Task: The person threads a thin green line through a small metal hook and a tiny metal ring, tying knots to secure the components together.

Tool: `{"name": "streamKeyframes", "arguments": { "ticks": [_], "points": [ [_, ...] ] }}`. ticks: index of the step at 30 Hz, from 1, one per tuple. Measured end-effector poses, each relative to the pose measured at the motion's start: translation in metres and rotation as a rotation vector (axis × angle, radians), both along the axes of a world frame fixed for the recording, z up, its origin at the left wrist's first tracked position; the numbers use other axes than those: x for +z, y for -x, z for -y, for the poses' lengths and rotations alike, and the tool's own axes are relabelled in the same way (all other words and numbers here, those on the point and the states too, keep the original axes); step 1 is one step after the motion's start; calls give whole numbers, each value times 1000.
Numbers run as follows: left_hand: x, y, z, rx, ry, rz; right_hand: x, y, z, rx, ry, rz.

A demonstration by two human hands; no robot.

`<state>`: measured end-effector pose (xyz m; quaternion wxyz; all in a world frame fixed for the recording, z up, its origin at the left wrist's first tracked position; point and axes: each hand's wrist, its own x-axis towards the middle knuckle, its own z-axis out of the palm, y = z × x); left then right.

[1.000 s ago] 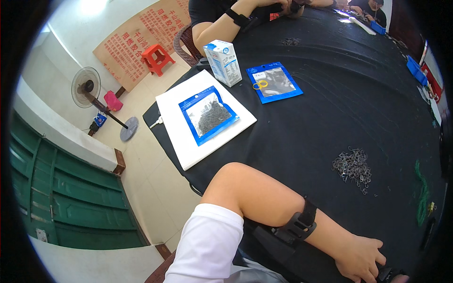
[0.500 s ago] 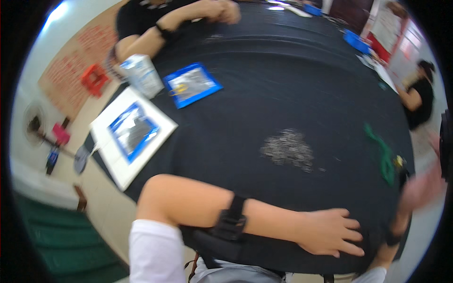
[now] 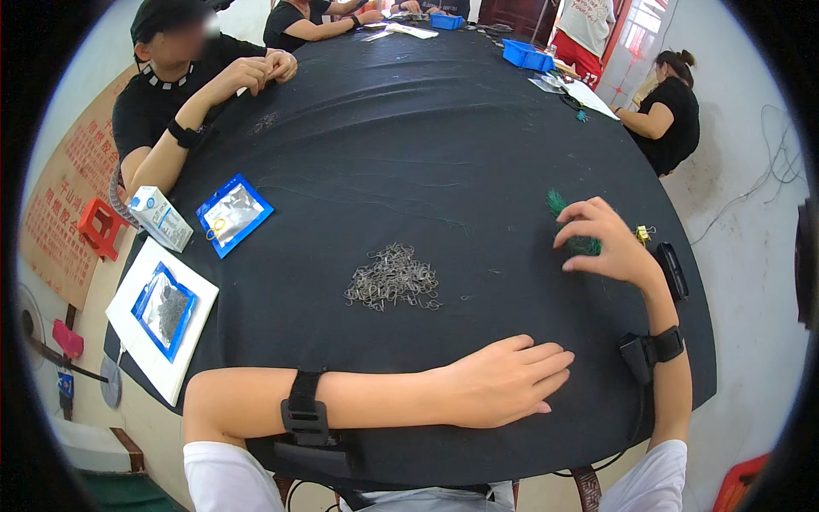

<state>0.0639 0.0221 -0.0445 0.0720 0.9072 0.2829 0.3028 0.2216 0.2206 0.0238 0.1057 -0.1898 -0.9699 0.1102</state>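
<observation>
My left hand (image 3: 510,382) lies palm down near the table's front edge, fingers stretched out, holding nothing. Above the green thread bundle (image 3: 556,203) at the right, my right hand (image 3: 612,241) hovers with thumb and fingers curved and apart; part of the bundle shows between them, and I cannot tell if they touch it. A loose pile of small bent metal hooks (image 3: 392,278) sits mid-table, beyond my left forearm. Beside my right wrist are a gold binder clip (image 3: 643,233) and a slim black object (image 3: 672,271).
On the left, a white board (image 3: 189,314) bears a blue-edged pouch (image 3: 164,312); another such pouch (image 3: 235,216) and a white-blue carton (image 3: 162,220) stand beyond it. A person in black (image 3: 171,102) works at the far left, others farther back. A blue bin (image 3: 527,56) sits at the far right.
My view has turned, so the table things appear farther left. My right hand has come from the right edge to over the green thread. My left hand still lies on the table.
</observation>
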Motion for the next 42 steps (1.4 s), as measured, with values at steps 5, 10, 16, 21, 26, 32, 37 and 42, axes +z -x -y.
{"name": "streamKeyframes", "arguments": {
  "ticks": [5, 10, 16, 21, 26, 32, 37, 42],
  "points": [
    [8, 10, 0, 78, 28, -2, -8, -2, 5, 111, -79, 75],
    [18, 31, -3, 398, 90, 69, -2, 5, 21, 114, 18, 65],
    [23, 51, -12, 501, 275, 355, 2, 25, 63, 255, 305, -174],
    [21, 62, -14, 416, 50, 261, -6, 43, 75, 258, 412, -305],
    [30, 75, -15, 520, 118, 194, -12, 51, 79, -6, 901, -253],
    [36, 89, -16, 588, 235, 213, -46, 52, 57, 95, 1098, -317],
    [54, 110, -14, 611, 336, 73, -45, 50, 54, 35, 1201, -280],
    [51, 114, -10, 549, 441, 9, -46, 48, 50, 36, 1234, -294]
  ]
}}
